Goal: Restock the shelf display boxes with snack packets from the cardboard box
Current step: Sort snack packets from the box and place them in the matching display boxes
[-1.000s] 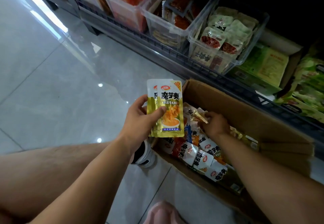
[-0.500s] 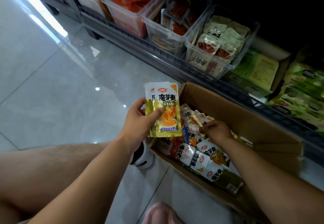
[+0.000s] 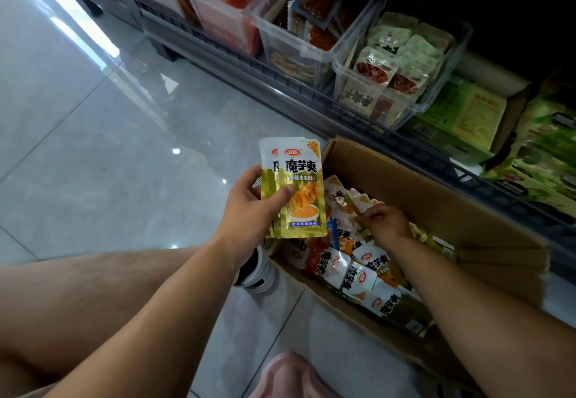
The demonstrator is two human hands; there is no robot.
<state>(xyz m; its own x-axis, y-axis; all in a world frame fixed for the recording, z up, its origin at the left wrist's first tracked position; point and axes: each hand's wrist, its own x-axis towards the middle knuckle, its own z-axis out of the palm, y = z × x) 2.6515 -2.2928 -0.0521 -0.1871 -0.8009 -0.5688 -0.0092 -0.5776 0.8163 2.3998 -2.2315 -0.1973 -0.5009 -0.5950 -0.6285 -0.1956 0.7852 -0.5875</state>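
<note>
Several packets [image 3: 299, 191] in left hand [image 3: 249, 213], beside box [image 3: 436, 198]

Gold-and-white packets [image 3: 296, 191] with orange food print; brown cardboard box [image 3: 420, 198]; pale grey glossy floor tiles [image 3: 93, 148].

This is looking like a shop aisle: a low shelf [image 3: 311, 110] is carrying a row of clear bins [image 3: 346, 95] crammed with sealed snack packs [image 3: 386, 64], with green display boxes [image 3: 461, 113] sitting beside them. A cardboard box [image 3: 405, 185] of packets [image 3: 358, 276] (many bearing the same logo) is standing open on the shiny tiled floor [image 3: 93, 148] in front.
</note>
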